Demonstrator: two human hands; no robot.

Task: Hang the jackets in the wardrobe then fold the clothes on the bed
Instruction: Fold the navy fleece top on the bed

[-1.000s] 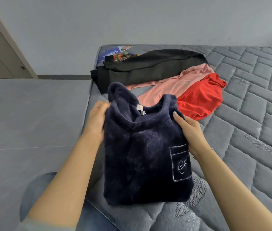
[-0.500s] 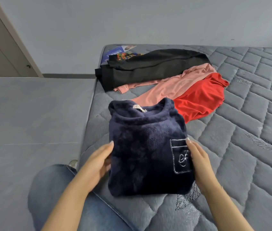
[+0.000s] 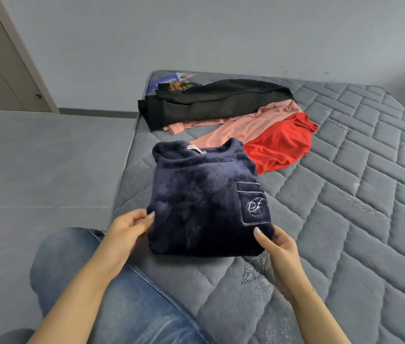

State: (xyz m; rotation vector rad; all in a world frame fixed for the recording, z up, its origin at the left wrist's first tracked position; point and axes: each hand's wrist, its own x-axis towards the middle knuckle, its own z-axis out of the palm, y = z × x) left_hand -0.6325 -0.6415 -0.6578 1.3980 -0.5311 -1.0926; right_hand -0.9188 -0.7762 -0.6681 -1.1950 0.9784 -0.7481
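Folded navy fleece top (image 3: 204,202) lies flat on the grey quilted mattress (image 3: 345,219) near its left edge, collar away from the person, embroidered chest pocket on the right side. Left hand (image 3: 128,230) at the lower left edge of the fold, fingers curled and thumb pinching the fleece. Right hand (image 3: 277,247) at the lower right corner, thumb on top, fingers tucked beneath, gripping the corner. Beyond the top, unfolded: red garment (image 3: 281,145) just beside the collar, pink garment (image 3: 243,125) partly under it, black garment (image 3: 216,103) furthest away. A denim-clad knee (image 3: 92,289) rests against the mattress edge
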